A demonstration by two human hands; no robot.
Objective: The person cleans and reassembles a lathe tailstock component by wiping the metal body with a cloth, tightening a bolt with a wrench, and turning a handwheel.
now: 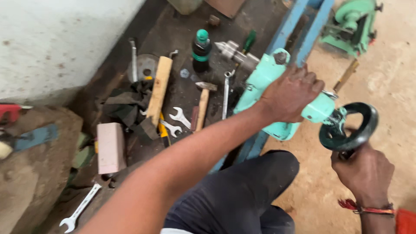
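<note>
Left hand [291, 93] clamped over the top of the mint-green cast-metal machine body [264, 82], fingers wrapped shut around its narrower neck. Right hand [366, 173] closed on the underside of the black round handwheel [350, 126] at the body's outer end, grip tight on the rim, red thread band at the wrist. Machine body propped aslant against the blue-painted metal frame [299, 26], over sandy ground and just above a dark-trousered knee.

Risk, as a judgement: only one hand steadying a heavy casting on a narrow rail, so a hard pull on the wheel could roll it off toward the knee; fingers near the wheel hub could get pinched against the housing.

Left of the machine body, on the dark grimy surface [173, 30]: a black plastic bottle with a green cap and green band [201, 50], standing upright, print too blurred to make out; a steel ring spanner [225, 93] just beside the body; a wooden-handled hammer [203, 106]; a pale wooden block [159, 89]; two small open-ended spanners [177, 121]; crumpled dark rags [125, 104]. Farther left, a pink rectangular block [111, 147], plain-faced, no label visible, and a long silver spanner [80, 208] below it. Beyond the frame, up and right of the body, a second green machine [353, 24] on the ground. No signs visible.
</note>
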